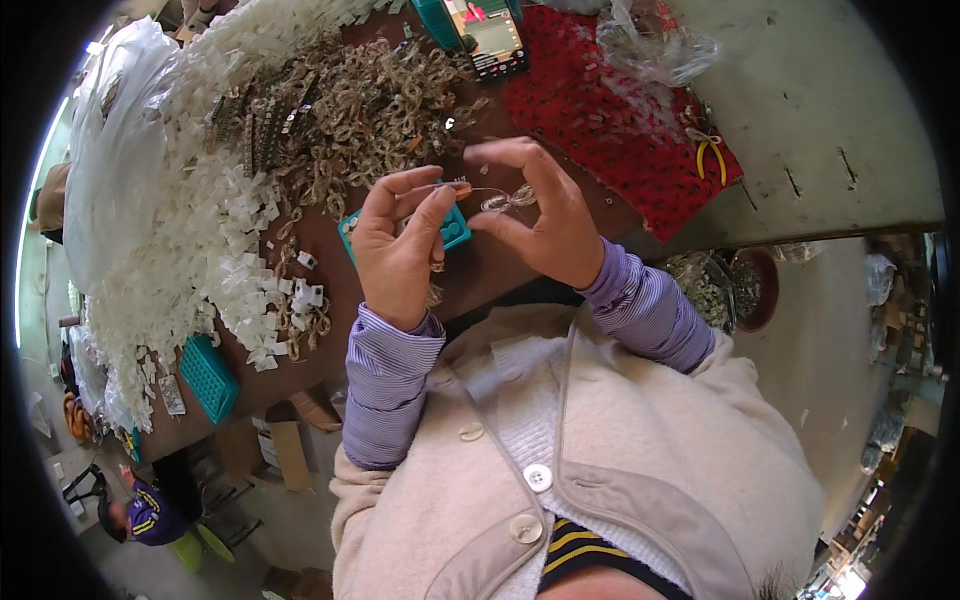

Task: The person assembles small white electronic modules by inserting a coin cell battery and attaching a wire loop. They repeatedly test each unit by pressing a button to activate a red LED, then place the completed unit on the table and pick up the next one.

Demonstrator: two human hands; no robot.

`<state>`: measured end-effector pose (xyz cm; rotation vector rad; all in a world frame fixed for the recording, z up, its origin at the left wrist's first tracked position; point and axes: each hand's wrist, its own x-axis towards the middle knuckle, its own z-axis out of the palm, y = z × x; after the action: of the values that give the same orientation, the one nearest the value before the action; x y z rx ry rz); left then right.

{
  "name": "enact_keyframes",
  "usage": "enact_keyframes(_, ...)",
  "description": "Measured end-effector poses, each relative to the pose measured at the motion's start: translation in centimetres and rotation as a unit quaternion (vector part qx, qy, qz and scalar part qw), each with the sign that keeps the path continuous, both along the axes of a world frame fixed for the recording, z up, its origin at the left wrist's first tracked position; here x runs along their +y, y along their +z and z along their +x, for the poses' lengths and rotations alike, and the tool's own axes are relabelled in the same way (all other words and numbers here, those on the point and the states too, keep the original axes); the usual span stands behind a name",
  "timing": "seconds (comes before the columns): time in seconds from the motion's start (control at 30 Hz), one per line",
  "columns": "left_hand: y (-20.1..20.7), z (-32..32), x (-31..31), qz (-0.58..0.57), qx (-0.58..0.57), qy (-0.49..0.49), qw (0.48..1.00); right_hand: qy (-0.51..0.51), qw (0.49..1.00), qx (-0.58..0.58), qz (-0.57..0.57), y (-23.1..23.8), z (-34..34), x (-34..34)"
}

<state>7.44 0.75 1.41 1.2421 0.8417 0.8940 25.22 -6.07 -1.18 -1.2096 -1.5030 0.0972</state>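
My left hand (400,245) is closed, its thumb and fingers pinching a small orange-brown piece (461,189) with short pins on it. A thin wire runs from that piece to a loose coil of thin wire (510,200). My right hand (550,215) is open beside the coil, thumb and index finger spread apart. Whether the coil touches the right hand, I cannot tell. Under my hands lies a teal tray (456,232) with round pockets, partly covered by the left hand. Bits of beige cord show below the left palm.
A large heap of beige wire coils (345,110) and white tags (180,270) covers the table's left. A phone (490,38) leans on a teal box at the back. Red cloth (570,100) holds yellow-handled pliers (712,160). A second teal tray (208,378) stands near the left edge.
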Motion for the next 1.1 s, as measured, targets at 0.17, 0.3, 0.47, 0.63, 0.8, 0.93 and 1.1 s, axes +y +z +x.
enact_keyframes(0.17,-0.6,-1.8,-0.9,0.082,0.015,0.058,0.995,0.106,0.984,0.132,-0.058,-0.1,-0.2,-0.1)
enact_keyframes(0.3,-1.1,-2.3,-1.8,0.102,0.024,0.075,0.992,0.050,0.998,-0.021,-0.034,0.2,-0.7,0.4)
enact_keyframes(0.47,-1.5,-3.0,-1.5,0.147,0.078,0.047,0.985,0.040,0.994,-0.106,-0.002,0.0,-2.0,1.3)
enact_keyframes(0.63,-1.6,-4.2,-0.9,0.206,0.168,0.035,0.963,0.073,0.989,-0.112,-0.061,0.0,-1.9,1.4)
enact_keyframes(0.8,0.5,-12.1,4.0,0.322,0.345,0.139,0.871,0.093,0.985,-0.047,-0.137,-0.2,-0.1,1.3)
enact_keyframes(0.93,2.3,-20.5,9.9,0.252,0.562,0.160,0.771,0.111,0.979,0.001,-0.170,-0.4,0.1,1.7)
enact_keyframes(1.1,0.4,-21.4,12.7,0.331,0.693,0.052,0.639,0.107,0.988,-0.020,-0.109,0.2,-1.3,2.8)
